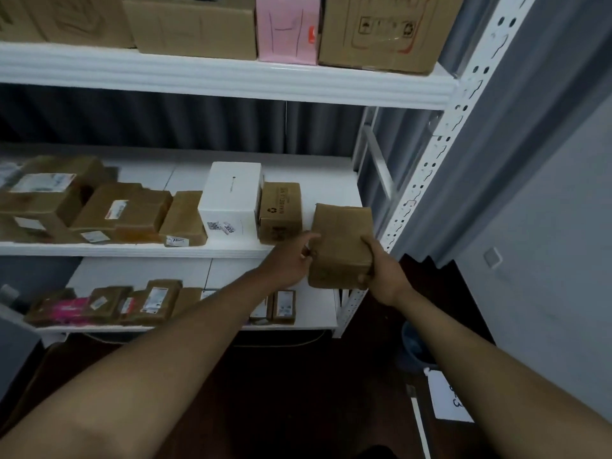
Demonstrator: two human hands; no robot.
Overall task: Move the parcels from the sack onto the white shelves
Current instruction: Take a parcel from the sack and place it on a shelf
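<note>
Both hands, left grip [291, 258] and right grip [381, 266], hold a brown parcel [341, 246] at the middle shelf's [132, 249] front right corner, beside a printed carton [280, 212].

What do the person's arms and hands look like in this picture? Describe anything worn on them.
Both forearms are bare with no sleeve in view. The left hand and right hand wear no gloves. No watch, bracelet or ring shows on either wrist or on the fingers that can be seen. No markings are visible.
</note>
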